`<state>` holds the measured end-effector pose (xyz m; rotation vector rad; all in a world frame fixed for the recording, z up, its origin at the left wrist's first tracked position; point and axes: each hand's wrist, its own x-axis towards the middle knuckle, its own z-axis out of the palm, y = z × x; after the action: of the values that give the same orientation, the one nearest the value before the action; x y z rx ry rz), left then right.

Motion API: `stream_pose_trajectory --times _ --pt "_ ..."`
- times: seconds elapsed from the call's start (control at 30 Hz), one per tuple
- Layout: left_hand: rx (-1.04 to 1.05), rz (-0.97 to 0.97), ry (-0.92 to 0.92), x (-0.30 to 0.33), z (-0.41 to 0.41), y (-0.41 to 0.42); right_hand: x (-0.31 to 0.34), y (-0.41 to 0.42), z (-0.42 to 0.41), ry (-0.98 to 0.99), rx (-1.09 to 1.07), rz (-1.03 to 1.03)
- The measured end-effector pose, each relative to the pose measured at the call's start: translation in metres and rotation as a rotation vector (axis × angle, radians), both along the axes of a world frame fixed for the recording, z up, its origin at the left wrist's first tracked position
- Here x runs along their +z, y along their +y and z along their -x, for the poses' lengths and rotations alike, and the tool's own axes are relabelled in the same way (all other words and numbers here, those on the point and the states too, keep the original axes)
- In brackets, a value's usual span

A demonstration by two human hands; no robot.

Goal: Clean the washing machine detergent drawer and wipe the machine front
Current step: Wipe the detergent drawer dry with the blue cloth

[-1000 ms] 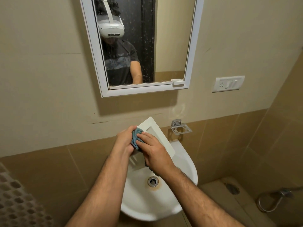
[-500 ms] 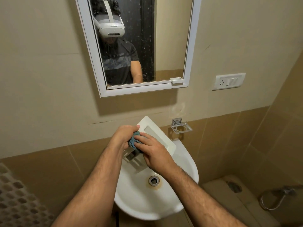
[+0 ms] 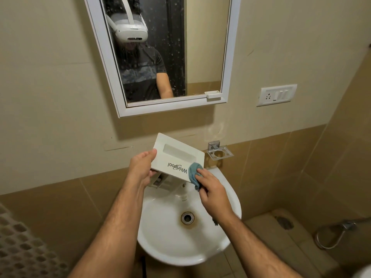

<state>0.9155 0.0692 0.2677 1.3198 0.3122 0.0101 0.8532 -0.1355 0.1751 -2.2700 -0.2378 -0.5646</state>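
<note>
I hold the white detergent drawer (image 3: 176, 155) over the white sink (image 3: 164, 237), its front panel facing me with the brand name upside down. My left hand (image 3: 140, 167) grips the drawer's left end, thumb on the panel's top edge. My right hand (image 3: 210, 189) holds a blue cloth (image 3: 193, 172) bunched against the panel's right end. The drawer's compartments are mostly hidden behind the panel. No washing machine is in view.
A white-framed mirror (image 3: 226, 57) hangs above the sink and reflects a person wearing a headset. A metal soap holder (image 3: 219, 153) sits on the wall right of the drawer. A switch plate (image 3: 277, 95) is further right. A hose tap (image 3: 349, 225) is low right.
The drawer has turned so its front panel faces me. My right hand with the cloth moved from the drawer's left part to its right end. My left hand shifted to the left end.
</note>
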Motion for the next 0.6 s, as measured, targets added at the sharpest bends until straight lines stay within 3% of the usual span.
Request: stream_pose_trajectory --times 0.13,0.33,0.6 --pt "0.035 0.042 -0.044 -0.004 0.009 -0.015 0.023 0.024 -0.004 0.038 -0.123 -0.056" --pt "0.114 0.04 -0.123 -0.002 0.014 -0.021 0.037 0.039 -0.003 -0.104 0.083 0.116" --pt "0.101 0.041 -0.127 -0.002 0.016 -0.008 0.038 0.002 -0.021 0.012 -0.144 0.008"
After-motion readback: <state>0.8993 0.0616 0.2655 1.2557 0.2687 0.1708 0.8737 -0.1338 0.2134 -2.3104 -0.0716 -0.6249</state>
